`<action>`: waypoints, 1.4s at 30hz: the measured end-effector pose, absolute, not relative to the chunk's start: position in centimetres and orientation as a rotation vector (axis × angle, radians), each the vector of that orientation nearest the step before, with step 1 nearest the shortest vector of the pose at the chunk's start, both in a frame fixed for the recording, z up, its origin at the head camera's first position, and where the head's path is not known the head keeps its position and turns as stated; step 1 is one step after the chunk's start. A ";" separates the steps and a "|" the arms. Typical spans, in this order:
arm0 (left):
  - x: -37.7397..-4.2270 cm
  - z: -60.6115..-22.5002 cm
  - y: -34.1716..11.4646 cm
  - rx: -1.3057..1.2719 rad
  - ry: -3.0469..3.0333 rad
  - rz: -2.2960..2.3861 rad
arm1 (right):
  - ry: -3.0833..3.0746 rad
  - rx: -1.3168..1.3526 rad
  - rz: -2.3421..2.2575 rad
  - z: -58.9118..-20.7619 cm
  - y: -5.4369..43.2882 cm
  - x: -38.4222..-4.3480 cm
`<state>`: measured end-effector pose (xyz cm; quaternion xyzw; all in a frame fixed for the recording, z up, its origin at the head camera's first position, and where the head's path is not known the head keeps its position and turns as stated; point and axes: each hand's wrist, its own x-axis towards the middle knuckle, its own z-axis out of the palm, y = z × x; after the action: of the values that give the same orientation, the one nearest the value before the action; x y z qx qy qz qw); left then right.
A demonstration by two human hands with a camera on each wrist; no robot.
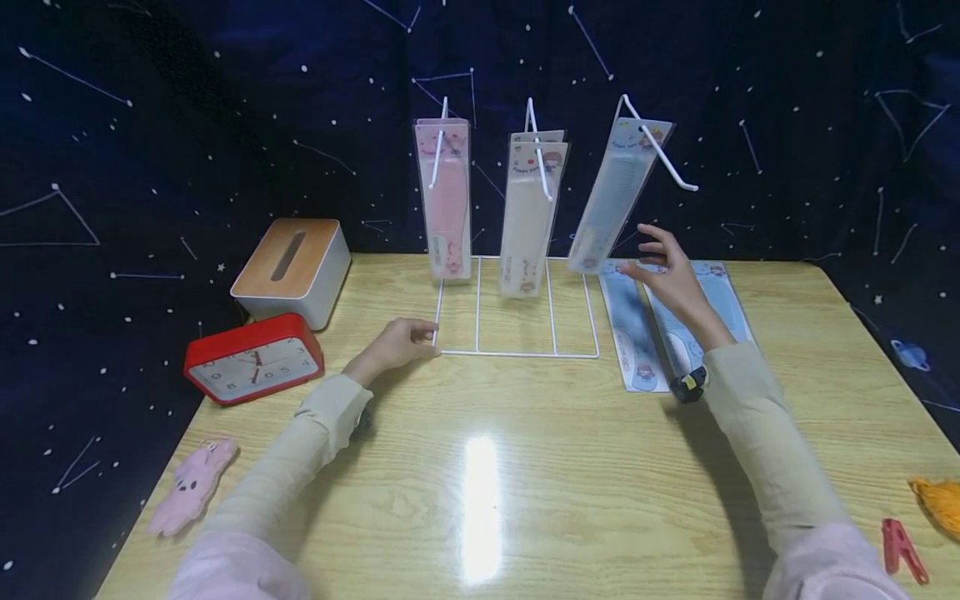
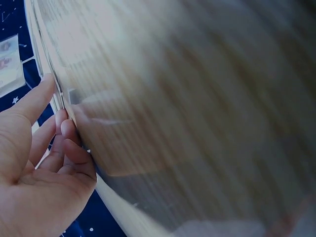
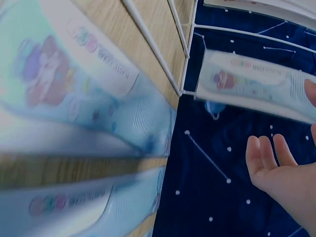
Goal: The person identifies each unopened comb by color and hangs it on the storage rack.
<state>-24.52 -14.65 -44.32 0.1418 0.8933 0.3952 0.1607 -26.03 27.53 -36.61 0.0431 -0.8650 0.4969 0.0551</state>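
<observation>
A white wire display rack point(image 1: 517, 355) stands on the table, its three hooks holding packaged combs. From the left hook hang pink combs point(image 1: 450, 208), from the middle one cream combs point(image 1: 525, 225). A blue comb in its packet point(image 1: 615, 192) hangs tilted on the right hook. My left hand point(image 1: 397, 343) pinches the rack's base wire at the front left corner. Just right of the hanging blue comb's lower end, my right hand point(image 1: 675, 283) has its fingers loosely spread and holds nothing. Beneath it, blue comb packets point(image 1: 633, 342) lie flat on the table.
At the back left stands a tissue box point(image 1: 288, 262) with a wooden lid, behind a red clock point(image 1: 255, 358). A pink plush toy point(image 1: 191, 487) lies at the left edge. Near the right edge are a red clip point(image 1: 900, 550) and orange yarn point(image 1: 941, 504).
</observation>
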 end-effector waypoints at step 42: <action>-24.5 -44.3 -14.6 0.440 2.567 1.132 | -3.225 -0.310 0.765 -42.8 41.5 -21.9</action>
<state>-24.53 -14.59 -44.34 0.1533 0.8936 0.3942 0.1503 -21.89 41.53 -42.80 -0.0928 -0.9645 0.2288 -0.0934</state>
